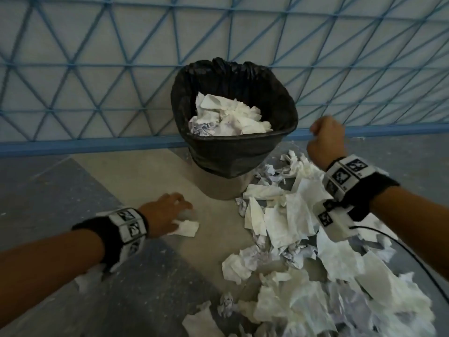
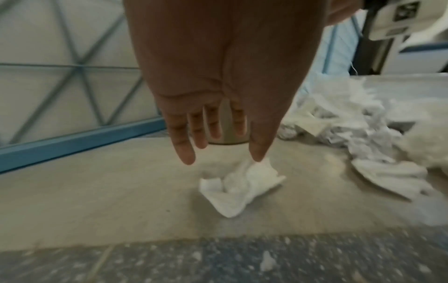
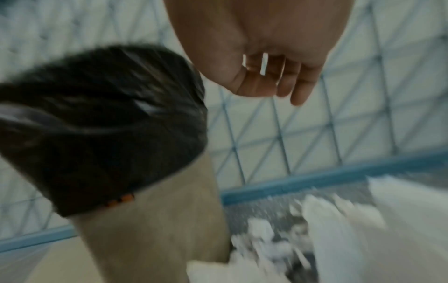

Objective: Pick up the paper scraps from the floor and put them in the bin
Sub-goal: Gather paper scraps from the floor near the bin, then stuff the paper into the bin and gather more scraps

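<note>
White crumpled tissue, a single paper scrap (image 2: 238, 188), lies on the floor (image 2: 109, 191) left of the bin (image 1: 233, 142), under the spread, empty left hand (image 2: 213, 95). It is judged light, soft and easily torn, best pinched at its raised fold. The right hand (image 3: 271, 63) is loosely curled, holding nothing, beside the bin. The heap (image 1: 315, 251) is blurred, its count unclear.

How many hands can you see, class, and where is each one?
2. The left hand reaches a lone paper scrap on the floor; the right hand hangs beside the bin.
</note>
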Demonstrator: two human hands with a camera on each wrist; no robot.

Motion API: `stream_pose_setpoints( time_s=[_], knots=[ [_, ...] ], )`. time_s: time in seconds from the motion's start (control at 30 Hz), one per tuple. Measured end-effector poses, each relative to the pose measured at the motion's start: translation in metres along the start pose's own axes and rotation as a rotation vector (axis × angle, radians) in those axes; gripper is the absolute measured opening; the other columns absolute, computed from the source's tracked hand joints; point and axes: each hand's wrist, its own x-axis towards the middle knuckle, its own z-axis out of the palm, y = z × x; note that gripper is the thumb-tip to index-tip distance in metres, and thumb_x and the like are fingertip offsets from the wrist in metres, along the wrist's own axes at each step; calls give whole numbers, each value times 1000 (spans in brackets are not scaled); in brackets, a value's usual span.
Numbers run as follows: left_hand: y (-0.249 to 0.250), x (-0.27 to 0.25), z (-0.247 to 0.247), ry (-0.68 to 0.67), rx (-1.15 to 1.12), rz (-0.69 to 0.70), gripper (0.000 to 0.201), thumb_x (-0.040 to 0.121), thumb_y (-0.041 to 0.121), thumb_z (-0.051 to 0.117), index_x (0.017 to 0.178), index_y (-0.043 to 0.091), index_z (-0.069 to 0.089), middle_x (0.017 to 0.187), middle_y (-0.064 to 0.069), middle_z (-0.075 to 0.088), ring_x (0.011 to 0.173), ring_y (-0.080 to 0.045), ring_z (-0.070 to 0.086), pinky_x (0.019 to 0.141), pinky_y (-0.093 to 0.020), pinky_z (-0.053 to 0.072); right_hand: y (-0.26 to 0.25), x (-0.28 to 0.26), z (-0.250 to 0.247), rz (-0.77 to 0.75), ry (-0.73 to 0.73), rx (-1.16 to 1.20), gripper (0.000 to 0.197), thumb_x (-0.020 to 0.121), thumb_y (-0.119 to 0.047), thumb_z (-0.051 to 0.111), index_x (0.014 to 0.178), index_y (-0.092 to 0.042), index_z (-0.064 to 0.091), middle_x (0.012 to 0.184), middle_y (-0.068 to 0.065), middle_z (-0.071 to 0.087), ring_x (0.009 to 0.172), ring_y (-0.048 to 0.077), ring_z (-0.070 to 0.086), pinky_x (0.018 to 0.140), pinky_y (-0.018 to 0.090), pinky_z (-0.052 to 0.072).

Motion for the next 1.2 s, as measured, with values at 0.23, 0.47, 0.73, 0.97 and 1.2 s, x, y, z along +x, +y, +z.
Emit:
stream_pose_setpoints(
  time_s=[0.23, 0.47, 0.73, 0.97, 1.2],
  knots=[
    [35, 36, 21, -166, 6, 65, 54, 93, 12, 46, 142, 23, 30, 141, -12, 32, 124, -31, 44, 106, -38, 38, 13, -16, 90, -182, -712, -419, 52, 86, -10, 53, 135, -22, 39, 150, 13, 24, 137, 37, 25, 113, 49, 28],
    [68, 44, 6, 260, -456, 52, 25, 89, 0, 49, 107, 7, 65, 117, -17, 54, 110, -29, 54, 82, -16, 33, 20, -21, 129, -188, -823, -560, 64, 82, -39, 57, 138, -27, 29, 148, 11, 19, 135, 42, 24, 109, 57, 30],
    [136, 82, 21, 63, -280, 83, 71, 84, 41, 60, 144, 38, 20, 158, -8, -5, 143, -37, 6, 118, -46, 17, 25, -30, 120, -172, -837, -364, 44, 85, -35, 58, 124, -18, 50, 131, 14, 38, 115, 35, 47, 98, 36, 42],
    [133, 89, 19, 119, -182, 123, 35, 86, 13, 59, 121, 15, 55, 135, -12, 43, 121, -34, 48, 101, -38, 42, 32, -50, 83, -169, -723, -201, 45, 88, -14, 55, 130, 0, 44, 138, 19, 33, 124, 31, 42, 104, 29, 30],
    [115, 28, -47, 315, -217, 370, 29, 88, 18, 59, 116, 10, 62, 132, -8, 50, 123, -22, 48, 102, -25, 33, 19, -39, 19, -85, -398, -46, 44, 85, -13, 62, 121, 8, 48, 134, 22, 40, 121, 34, 43, 97, 30, 29]
  ],
)
